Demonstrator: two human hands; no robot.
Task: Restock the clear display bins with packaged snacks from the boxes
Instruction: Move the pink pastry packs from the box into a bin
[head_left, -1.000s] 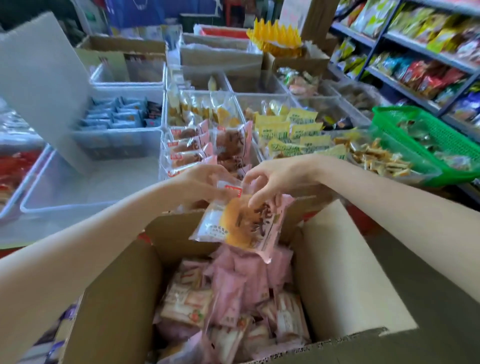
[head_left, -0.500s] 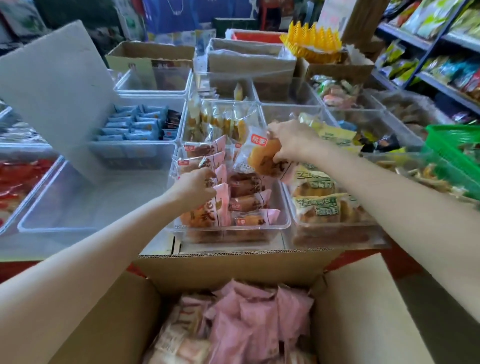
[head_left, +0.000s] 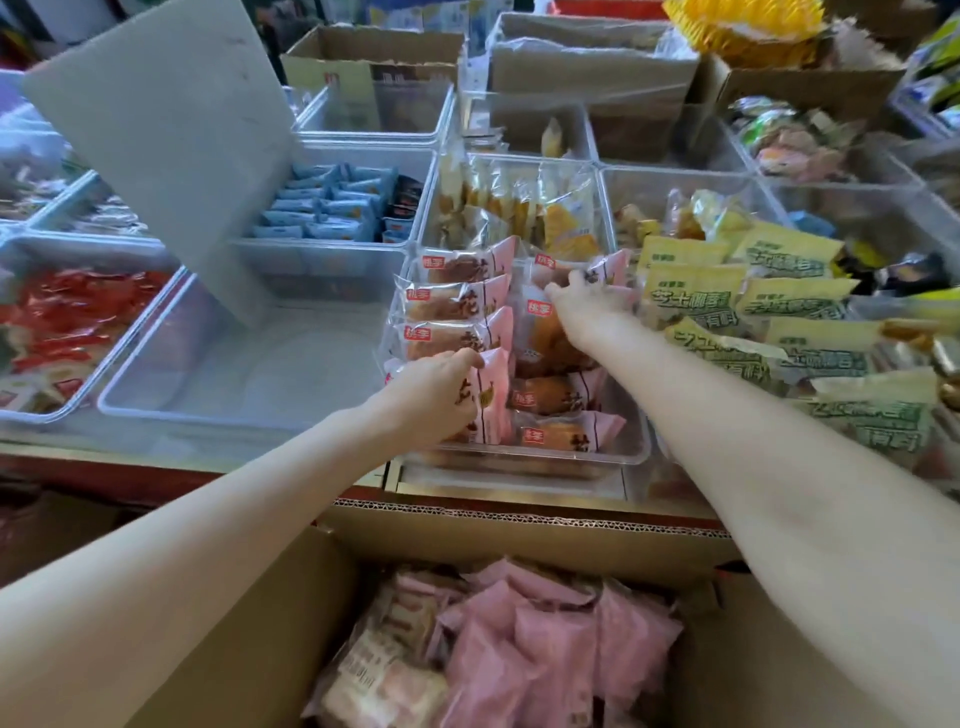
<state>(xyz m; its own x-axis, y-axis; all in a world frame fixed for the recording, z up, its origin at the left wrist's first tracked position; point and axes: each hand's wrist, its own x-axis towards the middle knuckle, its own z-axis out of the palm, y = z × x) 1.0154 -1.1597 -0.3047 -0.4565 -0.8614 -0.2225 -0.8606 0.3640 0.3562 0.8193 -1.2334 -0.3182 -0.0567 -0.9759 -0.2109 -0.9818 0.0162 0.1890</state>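
Left hand (head_left: 434, 387) gripping glossy pink packet (head_left: 491, 395); right hand (head_left: 589, 306) on crinkly wrappers, grip unclear.

1. A display counter (head_left: 197, 448) with a metal front edge carries rows of clear bins set side by side.
2. The near middle bin (head_left: 571, 457) holds pink snack packs.
3. Left of it sits a clear bin (head_left: 156, 410), a grey board (head_left: 171, 135) leaning over it.
4. Further left, a bin (head_left: 78, 405) holds red packets.

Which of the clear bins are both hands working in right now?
The front clear bin holding pink-edged pastry packs, left of the yellow-green packs. The left hand and right hand are both inside it; the other bins are untouched.
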